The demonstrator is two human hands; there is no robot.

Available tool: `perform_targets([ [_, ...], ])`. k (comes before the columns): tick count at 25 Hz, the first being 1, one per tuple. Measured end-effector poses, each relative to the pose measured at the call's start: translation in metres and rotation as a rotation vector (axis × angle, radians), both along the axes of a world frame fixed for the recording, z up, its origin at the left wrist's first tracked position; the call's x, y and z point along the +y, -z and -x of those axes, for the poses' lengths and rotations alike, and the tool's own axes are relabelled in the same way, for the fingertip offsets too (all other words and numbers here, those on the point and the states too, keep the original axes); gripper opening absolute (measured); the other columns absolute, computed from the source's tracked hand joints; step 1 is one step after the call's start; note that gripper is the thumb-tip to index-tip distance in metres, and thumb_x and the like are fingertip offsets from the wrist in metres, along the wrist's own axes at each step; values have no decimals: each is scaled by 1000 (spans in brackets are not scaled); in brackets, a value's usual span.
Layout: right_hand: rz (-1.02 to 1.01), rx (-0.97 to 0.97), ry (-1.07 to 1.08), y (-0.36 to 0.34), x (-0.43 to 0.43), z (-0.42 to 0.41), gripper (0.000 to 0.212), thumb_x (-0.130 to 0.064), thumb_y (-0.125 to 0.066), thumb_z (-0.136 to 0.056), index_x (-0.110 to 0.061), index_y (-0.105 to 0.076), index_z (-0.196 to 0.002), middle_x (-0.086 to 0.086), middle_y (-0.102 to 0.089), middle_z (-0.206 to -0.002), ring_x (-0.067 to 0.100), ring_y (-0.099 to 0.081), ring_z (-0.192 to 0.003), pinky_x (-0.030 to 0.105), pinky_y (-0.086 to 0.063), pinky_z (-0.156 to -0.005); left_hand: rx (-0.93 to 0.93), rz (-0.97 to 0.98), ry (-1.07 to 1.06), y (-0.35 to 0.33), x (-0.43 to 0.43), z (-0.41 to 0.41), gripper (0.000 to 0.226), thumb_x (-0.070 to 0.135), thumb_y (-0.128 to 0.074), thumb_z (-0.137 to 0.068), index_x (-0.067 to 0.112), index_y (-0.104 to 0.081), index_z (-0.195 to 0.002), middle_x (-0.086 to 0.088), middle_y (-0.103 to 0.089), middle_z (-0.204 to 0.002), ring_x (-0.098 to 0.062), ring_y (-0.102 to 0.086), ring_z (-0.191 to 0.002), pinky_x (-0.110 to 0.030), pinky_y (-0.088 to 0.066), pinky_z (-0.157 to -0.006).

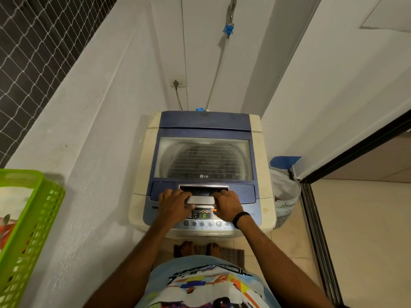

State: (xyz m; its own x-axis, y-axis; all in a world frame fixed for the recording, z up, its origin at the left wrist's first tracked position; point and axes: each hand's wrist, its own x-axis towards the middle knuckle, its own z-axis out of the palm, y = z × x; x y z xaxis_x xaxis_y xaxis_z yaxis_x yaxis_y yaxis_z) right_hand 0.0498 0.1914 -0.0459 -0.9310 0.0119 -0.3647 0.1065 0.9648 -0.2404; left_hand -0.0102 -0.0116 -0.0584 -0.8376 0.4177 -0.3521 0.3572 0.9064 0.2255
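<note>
White walls (106, 112) box in a washer (259, 138), its lid (203, 132) lying flat. The handle (201, 200) sits at the lid's 6 o'clock edge. The left grip (175, 204) curls round its 9 o'clock end, the right grip (228, 205) round its 3 o'clock end. A basket (33, 218) stands at the washer's 9 o'clock.

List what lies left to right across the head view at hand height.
In order: green basket → left hand → lid handle, gripped by both hands → right hand → white bag → black door frame.
</note>
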Motion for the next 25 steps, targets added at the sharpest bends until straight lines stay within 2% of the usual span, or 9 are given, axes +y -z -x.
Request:
perform_targets([
  [2,14,-6,22,1,0,0,46,-22,-55,-91,-25,-54,-137,3,-62,-126,24,-51,-121,36,-31,-109,-16,-43,-44,6,-3,-3,46,54,-52,-90,39,-50,-134,8,-53,-138,-25,-44,-125,-41,-30,-104],
  [5,53,-6,52,1,1,-3,53,-18,-56,-90,-25,-50,-142,3,-60,-127,23,-50,-121,33,-31,-107,7,-97,-101,11,-1,-4,40,51,-52,-93,38,-55,-130,8,-56,-134,-25,-47,-122,-43,-31,-105],
  [9,114,62,163,6,-17,-24,68,-11,-61,-84,-19,-42,-149,6,-49,-142,25,-42,-130,32,-32,-112,79,-170,-176,21,1,-12,34,44,-53,-94,34,-61,-126,5,-62,-129,-27,-51,-116,-43,-35,-102],
  [12,160,127,240,12,-29,-46,66,-8,-64,-80,-14,-48,-143,11,-42,-147,28,-42,-133,35,-38,-112,101,-182,-166,25,2,-23,42,41,-51,-96,28,-55,-136,1,-57,-138,-31,-49,-119,-45,-37,-103],
  [14,171,164,279,13,-31,-61,58,-8,-62,-80,-13,-54,-137,13,-53,-133,29,-50,-121,38,-46,-102,66,-167,-165,26,2,-34,51,41,-50,-97,25,-45,-145,-2,-45,-150,-33,-45,-127,-48,-37,-107],
  [16,142,214,327,14,-27,-71,51,-8,-59,-83,-14,-56,-134,11,-61,-110,26,-54,-100,39,-51,-87,30,-184,-216,25,4,-45,57,42,-52,-97,23,-38,-149,-4,-35,-157,-35,-40,-135,-52,-36,-110],
  [20,99,158,359,25,-10,-97,52,-19,-52,-95,-16,-40,-146,10,-62,-99,24,-57,-88,33,-53,-76,30,-262,-352,16,17,-84,62,41,-59,-93,17,-39,-147,-10,-38,-154,-35,-39,-136,-51,-36,-109],
  [23,99,68,368,33,1,-127,68,-21,-53,-96,-19,-20,-156,11,-64,-103,24,-60,-85,34,-55,-75,46,-279,-385,12,24,-119,64,41,-62,-90,16,-40,-144,-10,-44,-149,-31,-42,-132,-45,-43,-103],
  [25,118,32,355,38,7,-145,77,-23,-53,-96,-25,-7,-159,11,-64,-102,25,-61,-84,34,-53,-72,48,-266,-388,13,27,-139,65,40,-63,-90,15,-39,-145,-12,-43,-148,-32,-42,-133,-47,-42,-105],
])
